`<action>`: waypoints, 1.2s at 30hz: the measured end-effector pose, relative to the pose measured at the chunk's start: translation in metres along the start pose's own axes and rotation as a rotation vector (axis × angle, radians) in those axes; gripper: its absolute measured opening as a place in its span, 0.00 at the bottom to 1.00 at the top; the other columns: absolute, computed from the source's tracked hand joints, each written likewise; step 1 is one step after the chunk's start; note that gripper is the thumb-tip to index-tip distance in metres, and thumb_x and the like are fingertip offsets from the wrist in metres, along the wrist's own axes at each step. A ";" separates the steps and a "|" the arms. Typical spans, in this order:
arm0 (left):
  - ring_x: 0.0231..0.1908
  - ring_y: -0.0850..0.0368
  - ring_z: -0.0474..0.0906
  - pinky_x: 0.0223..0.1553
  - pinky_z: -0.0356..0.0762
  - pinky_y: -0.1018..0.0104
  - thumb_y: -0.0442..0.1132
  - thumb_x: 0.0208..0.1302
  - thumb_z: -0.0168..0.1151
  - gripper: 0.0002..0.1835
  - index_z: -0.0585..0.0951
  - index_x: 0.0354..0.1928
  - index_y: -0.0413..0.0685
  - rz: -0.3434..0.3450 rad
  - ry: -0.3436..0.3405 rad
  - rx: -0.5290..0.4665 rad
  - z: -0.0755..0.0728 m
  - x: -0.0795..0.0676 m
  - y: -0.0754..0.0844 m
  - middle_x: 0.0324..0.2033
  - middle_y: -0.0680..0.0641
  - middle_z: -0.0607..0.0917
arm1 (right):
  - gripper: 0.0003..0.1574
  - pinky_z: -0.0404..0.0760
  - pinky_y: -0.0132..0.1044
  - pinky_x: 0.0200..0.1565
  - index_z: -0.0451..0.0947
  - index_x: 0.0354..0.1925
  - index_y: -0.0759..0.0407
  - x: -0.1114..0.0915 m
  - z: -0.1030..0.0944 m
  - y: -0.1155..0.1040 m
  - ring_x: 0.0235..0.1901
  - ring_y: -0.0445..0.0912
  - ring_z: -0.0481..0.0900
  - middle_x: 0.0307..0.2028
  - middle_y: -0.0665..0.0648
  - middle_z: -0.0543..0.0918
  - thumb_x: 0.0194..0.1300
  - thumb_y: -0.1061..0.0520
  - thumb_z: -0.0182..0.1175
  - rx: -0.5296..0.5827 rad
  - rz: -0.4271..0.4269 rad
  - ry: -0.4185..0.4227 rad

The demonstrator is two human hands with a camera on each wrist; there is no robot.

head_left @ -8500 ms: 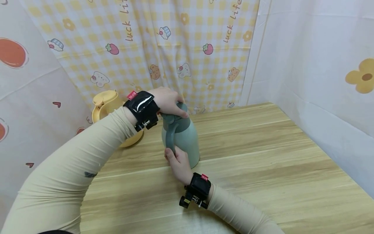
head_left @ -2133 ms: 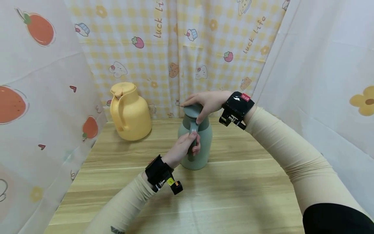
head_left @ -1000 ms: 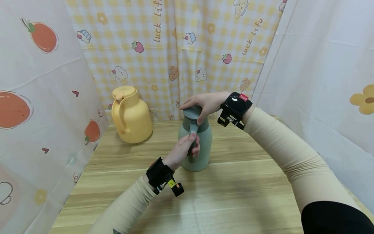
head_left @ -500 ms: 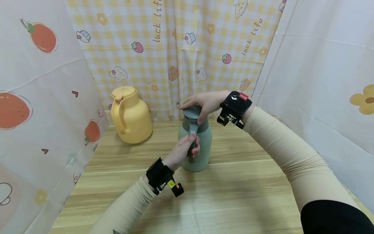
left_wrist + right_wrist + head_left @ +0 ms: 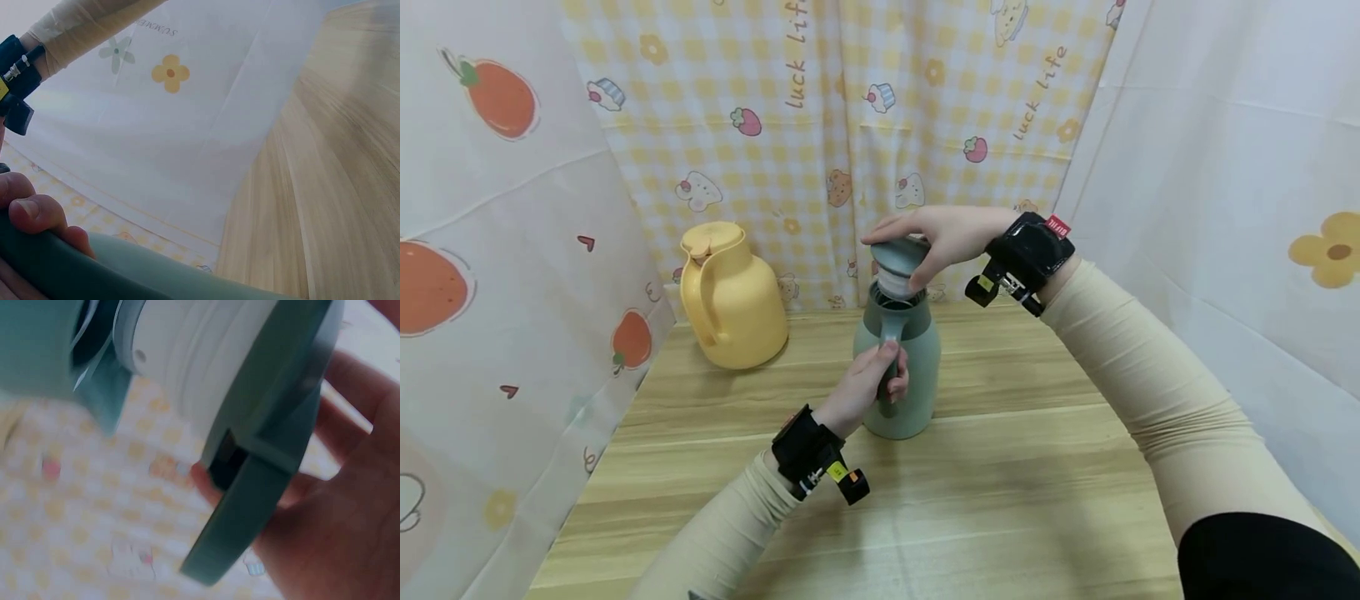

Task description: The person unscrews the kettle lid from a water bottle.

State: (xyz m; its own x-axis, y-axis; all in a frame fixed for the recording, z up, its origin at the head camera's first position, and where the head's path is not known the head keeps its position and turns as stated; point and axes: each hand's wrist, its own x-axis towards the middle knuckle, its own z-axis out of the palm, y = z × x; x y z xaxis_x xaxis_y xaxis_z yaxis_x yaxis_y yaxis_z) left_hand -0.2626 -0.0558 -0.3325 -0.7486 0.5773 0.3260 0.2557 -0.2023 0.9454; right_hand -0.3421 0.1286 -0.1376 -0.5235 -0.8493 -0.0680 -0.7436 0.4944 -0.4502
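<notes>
A grey-green vacuum jug point(image 5: 921, 375) stands upright on the table in the head view. My left hand point(image 5: 859, 390) grips its handle point(image 5: 891, 329), fingers curled round it; the left wrist view shows these fingers point(image 5: 39, 215) up close. My right hand point(image 5: 955, 237) holds the jug's stopper lid point(image 5: 895, 252) between thumb and fingers, just above the mouth. In the right wrist view the lid point(image 5: 275, 381) has a white ribbed plug point(image 5: 187, 356) below it and a small lever. The plug's lower end is near the jug's rim point(image 5: 103, 394).
A yellow jug point(image 5: 745, 304) with its lid on stands at the back left of the wooden table point(image 5: 1000, 492). A checked curtain point(image 5: 790, 158) hangs behind, and pale patterned sheets point(image 5: 1232, 183) close off both sides.
The hands have swapped since the earliest frame, when the left was on the lid and the right on the handle. In the last half second the right hand has raised the lid off the mouth.
</notes>
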 end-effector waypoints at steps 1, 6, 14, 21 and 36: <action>0.24 0.56 0.64 0.34 0.66 0.64 0.51 0.79 0.32 0.20 0.65 0.35 0.45 0.000 0.001 0.001 0.000 0.000 0.000 0.21 0.49 0.65 | 0.48 0.67 0.45 0.59 0.60 0.72 0.48 -0.003 -0.001 -0.001 0.67 0.47 0.59 0.72 0.52 0.56 0.59 0.58 0.70 0.027 -0.003 0.017; 0.24 0.56 0.64 0.34 0.67 0.64 0.51 0.79 0.31 0.20 0.65 0.35 0.45 -0.005 0.001 0.006 0.000 -0.001 0.001 0.21 0.49 0.65 | 0.48 0.68 0.45 0.60 0.57 0.74 0.51 -0.026 0.002 0.004 0.67 0.49 0.60 0.72 0.53 0.58 0.61 0.58 0.68 0.426 -0.065 0.140; 0.24 0.56 0.64 0.34 0.65 0.64 0.52 0.79 0.33 0.21 0.64 0.35 0.44 -0.002 0.017 -0.006 -0.001 -0.004 -0.003 0.21 0.49 0.64 | 0.40 0.73 0.48 0.57 0.62 0.68 0.65 -0.041 0.035 0.029 0.58 0.57 0.70 0.63 0.66 0.68 0.62 0.60 0.67 1.372 -0.545 0.271; 0.24 0.56 0.65 0.35 0.66 0.63 0.53 0.79 0.33 0.21 0.65 0.35 0.44 0.007 0.004 0.003 -0.003 -0.001 -0.002 0.21 0.49 0.65 | 0.31 0.64 0.57 0.61 0.61 0.67 0.64 -0.057 0.094 0.060 0.63 0.65 0.66 0.63 0.71 0.67 0.74 0.51 0.52 1.857 -0.727 0.422; 0.24 0.55 0.64 0.33 0.65 0.64 0.55 0.78 0.34 0.23 0.65 0.35 0.43 0.008 0.010 0.019 -0.004 0.005 -0.007 0.21 0.48 0.65 | 0.35 0.44 0.51 0.69 0.37 0.77 0.43 -0.061 0.215 0.130 0.73 0.55 0.42 0.76 0.57 0.41 0.78 0.40 0.28 2.347 -0.291 0.815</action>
State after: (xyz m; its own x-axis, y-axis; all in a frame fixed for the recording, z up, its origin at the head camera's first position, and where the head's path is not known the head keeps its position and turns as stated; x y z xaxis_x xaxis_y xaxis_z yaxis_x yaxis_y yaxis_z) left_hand -0.2704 -0.0545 -0.3371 -0.7526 0.5677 0.3336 0.2732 -0.1918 0.9426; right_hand -0.3180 0.2051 -0.3832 -0.9314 -0.3554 0.0786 0.3338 -0.9200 -0.2053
